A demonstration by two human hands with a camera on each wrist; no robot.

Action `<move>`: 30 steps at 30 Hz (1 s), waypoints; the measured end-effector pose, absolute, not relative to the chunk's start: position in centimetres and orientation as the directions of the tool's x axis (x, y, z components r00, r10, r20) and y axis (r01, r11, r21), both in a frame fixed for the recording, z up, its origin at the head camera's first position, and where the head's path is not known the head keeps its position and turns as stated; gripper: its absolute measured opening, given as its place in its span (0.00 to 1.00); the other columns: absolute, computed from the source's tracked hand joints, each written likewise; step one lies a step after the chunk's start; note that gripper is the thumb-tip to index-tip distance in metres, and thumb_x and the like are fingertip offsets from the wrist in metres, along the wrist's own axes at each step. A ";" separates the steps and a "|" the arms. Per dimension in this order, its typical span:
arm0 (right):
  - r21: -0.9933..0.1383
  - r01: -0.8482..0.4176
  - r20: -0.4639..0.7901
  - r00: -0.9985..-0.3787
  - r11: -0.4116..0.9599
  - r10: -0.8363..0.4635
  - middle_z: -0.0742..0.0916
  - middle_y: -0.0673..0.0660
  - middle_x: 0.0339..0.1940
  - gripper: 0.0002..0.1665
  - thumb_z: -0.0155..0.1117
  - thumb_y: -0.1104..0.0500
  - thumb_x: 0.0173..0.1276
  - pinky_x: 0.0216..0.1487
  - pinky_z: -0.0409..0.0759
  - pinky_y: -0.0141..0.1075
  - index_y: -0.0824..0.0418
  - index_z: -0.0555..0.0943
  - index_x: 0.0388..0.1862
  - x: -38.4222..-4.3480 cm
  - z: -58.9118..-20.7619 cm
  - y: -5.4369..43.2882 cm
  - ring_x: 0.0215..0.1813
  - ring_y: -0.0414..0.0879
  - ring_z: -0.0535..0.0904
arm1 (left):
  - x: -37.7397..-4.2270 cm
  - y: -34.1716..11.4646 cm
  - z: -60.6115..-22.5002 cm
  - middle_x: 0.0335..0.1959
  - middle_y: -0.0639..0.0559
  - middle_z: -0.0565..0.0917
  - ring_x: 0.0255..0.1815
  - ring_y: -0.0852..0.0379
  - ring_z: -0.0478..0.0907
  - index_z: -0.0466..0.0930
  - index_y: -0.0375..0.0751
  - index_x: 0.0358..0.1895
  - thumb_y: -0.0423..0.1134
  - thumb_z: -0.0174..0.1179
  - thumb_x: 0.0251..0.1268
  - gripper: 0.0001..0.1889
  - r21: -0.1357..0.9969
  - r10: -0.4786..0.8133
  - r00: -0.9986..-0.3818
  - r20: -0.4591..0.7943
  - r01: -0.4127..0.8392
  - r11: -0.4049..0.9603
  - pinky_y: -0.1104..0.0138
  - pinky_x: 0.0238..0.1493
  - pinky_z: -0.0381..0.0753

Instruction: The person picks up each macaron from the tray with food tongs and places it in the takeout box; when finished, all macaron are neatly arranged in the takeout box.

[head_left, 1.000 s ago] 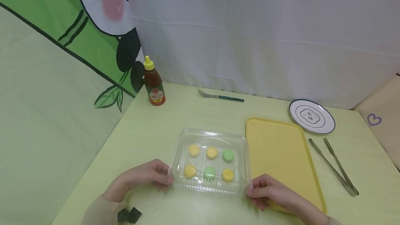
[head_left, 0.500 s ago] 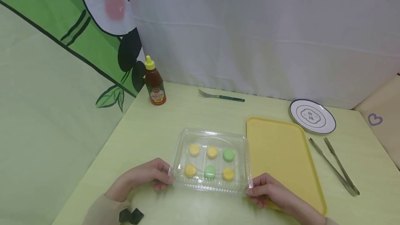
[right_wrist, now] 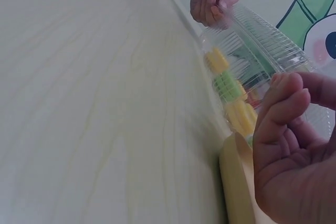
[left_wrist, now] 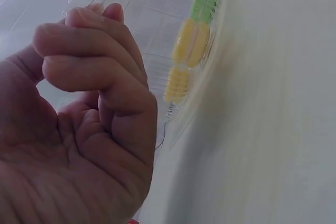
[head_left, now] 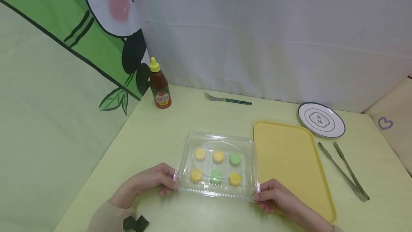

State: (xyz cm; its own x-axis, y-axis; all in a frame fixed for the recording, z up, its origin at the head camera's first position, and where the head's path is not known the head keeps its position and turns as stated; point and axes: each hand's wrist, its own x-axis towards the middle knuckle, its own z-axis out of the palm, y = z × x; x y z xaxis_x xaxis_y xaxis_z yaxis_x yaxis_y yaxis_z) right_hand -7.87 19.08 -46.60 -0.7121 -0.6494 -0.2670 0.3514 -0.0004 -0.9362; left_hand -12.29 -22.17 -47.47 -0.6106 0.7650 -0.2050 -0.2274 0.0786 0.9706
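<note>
A clear plastic clamshell box (head_left: 222,191) lies in the middle of the head view with its lid down. Through the lid show several macarons, among them a yellow macaron (head_left: 200,154) and a green macaron (head_left: 235,159), in two rows. My left hand (head_left: 152,180) pinches the box's near left corner between thumb and fingers. At the near right corner my right hand (head_left: 278,197) pinches the rim in the same way. The left wrist view shows the curled fingers of the left hand (left_wrist: 100,114) beside the box wall. Right-hand fingertips (right_wrist: 286,80) meet the rim in the right wrist view.
A yellow tray (head_left: 286,160) lies right beside the box, partly under the right hand. Metal tongs (head_left: 346,173) and a white plate (head_left: 321,120) are farther right. Behind are a fork (head_left: 227,99) and a sauce bottle (head_left: 160,88). A curtain (head_left: 257,38) borders the table's back.
</note>
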 end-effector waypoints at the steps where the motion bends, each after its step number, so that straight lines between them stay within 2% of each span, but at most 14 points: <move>1: -0.934 0.357 -0.276 -0.710 0.007 -0.648 0.81 0.46 0.18 0.18 0.57 0.68 0.68 0.24 0.69 0.26 0.86 0.67 0.28 -7.9 -46.6 19.1 0.19 0.34 0.71 | -12.3 -22.2 -47.5 0.15 0.60 0.76 0.14 0.68 0.66 0.67 0.11 0.29 0.31 0.61 0.62 0.19 0.970 0.766 -0.609 -0.206 -0.229 0.079 0.74 0.21 0.68; 4: -0.930 0.367 -0.290 -0.702 0.019 -0.650 0.81 0.46 0.19 0.13 0.57 0.68 0.68 0.24 0.70 0.26 0.73 0.77 0.24 -8.0 -46.5 19.0 0.19 0.34 0.72 | -12.4 -22.3 -47.6 0.16 0.60 0.76 0.14 0.68 0.66 0.67 0.12 0.29 0.32 0.61 0.62 0.19 0.969 0.767 -0.606 -0.211 -0.232 0.083 0.74 0.22 0.68; 7: -0.927 0.373 -0.307 -0.696 0.038 -0.649 0.81 0.46 0.19 0.11 0.58 0.66 0.69 0.24 0.70 0.26 0.59 0.82 0.26 -8.0 -46.6 18.9 0.19 0.34 0.72 | -12.4 -22.3 -47.6 0.16 0.60 0.76 0.14 0.68 0.66 0.66 0.11 0.29 0.32 0.61 0.62 0.20 0.968 0.765 -0.607 -0.217 -0.235 0.089 0.74 0.22 0.68; 9: -0.931 0.362 -0.305 -0.698 0.049 -0.648 0.81 0.46 0.19 0.12 0.58 0.65 0.69 0.24 0.71 0.26 0.68 0.79 0.25 -8.1 -46.6 18.9 0.19 0.34 0.72 | -12.4 -22.4 -47.6 0.16 0.60 0.77 0.14 0.68 0.67 0.66 0.11 0.29 0.32 0.61 0.63 0.21 0.967 0.763 -0.606 -0.225 -0.237 0.097 0.74 0.22 0.69; 12: -0.933 0.353 -0.313 -0.699 0.070 -0.643 0.81 0.46 0.19 0.19 0.59 0.64 0.70 0.24 0.71 0.27 0.83 0.71 0.29 -8.1 -46.7 18.8 0.19 0.35 0.71 | -12.3 -22.6 -47.6 0.17 0.59 0.78 0.15 0.68 0.68 0.66 0.11 0.30 0.33 0.60 0.65 0.21 0.964 0.770 -0.594 -0.233 -0.244 0.104 0.75 0.22 0.70; 15: -0.938 0.338 -0.307 -0.694 0.082 -0.651 0.81 0.47 0.20 0.24 0.59 0.64 0.71 0.24 0.71 0.26 0.90 0.67 0.35 -8.1 -46.6 18.9 0.19 0.35 0.71 | -12.3 -22.8 -47.6 0.18 0.58 0.79 0.16 0.67 0.69 0.68 0.11 0.32 0.35 0.58 0.68 0.21 0.968 0.794 -0.567 -0.217 -0.232 0.099 0.75 0.23 0.70; 19: -0.943 0.321 -0.294 -0.681 0.088 -0.671 0.81 0.49 0.22 0.23 0.58 0.64 0.73 0.25 0.71 0.27 0.90 0.69 0.38 -8.1 -46.5 19.1 0.20 0.35 0.71 | -12.5 -23.2 -47.7 0.20 0.54 0.80 0.17 0.67 0.71 0.74 0.15 0.37 0.36 0.54 0.74 0.19 0.976 0.842 -0.510 -0.175 -0.201 0.081 0.74 0.23 0.69; 22: -0.948 0.303 -0.288 -0.677 0.100 -0.678 0.81 0.51 0.22 0.21 0.57 0.63 0.74 0.25 0.71 0.27 0.87 0.73 0.39 -8.2 -46.4 19.3 0.20 0.36 0.71 | -12.8 -23.6 -47.6 0.19 0.38 0.78 0.18 0.67 0.72 0.77 0.18 0.42 0.37 0.52 0.77 0.18 0.980 0.873 -0.459 -0.164 -0.178 0.091 0.74 0.23 0.69; 24: -0.952 0.285 -0.284 -0.677 0.114 -0.679 0.81 0.51 0.23 0.20 0.56 0.63 0.75 0.25 0.71 0.27 0.85 0.74 0.39 -8.2 -46.3 19.5 0.21 0.36 0.71 | -13.0 -23.8 -47.6 0.22 0.27 0.76 0.19 0.66 0.73 0.78 0.20 0.44 0.38 0.52 0.77 0.18 0.981 0.886 -0.431 -0.173 -0.160 0.114 0.74 0.23 0.69; 26: -0.955 0.265 -0.284 -0.672 0.137 -0.684 0.80 0.51 0.22 0.19 0.56 0.63 0.75 0.25 0.71 0.27 0.83 0.75 0.37 -8.3 -46.0 19.8 0.21 0.37 0.71 | -13.2 -24.0 -47.4 0.26 0.21 0.76 0.20 0.64 0.74 0.78 0.22 0.46 0.38 0.52 0.77 0.16 0.981 0.893 -0.408 -0.188 -0.130 0.148 0.74 0.24 0.72; 30: -0.955 0.224 -0.295 -0.662 0.194 -0.689 0.81 0.51 0.23 0.17 0.56 0.62 0.76 0.26 0.72 0.28 0.79 0.77 0.37 -8.6 -45.1 20.6 0.23 0.37 0.72 | -13.8 -24.5 -46.8 0.32 0.31 0.84 0.24 0.60 0.79 0.76 0.29 0.51 0.38 0.57 0.74 0.13 0.969 0.878 -0.413 -0.244 -0.071 0.236 0.70 0.28 0.78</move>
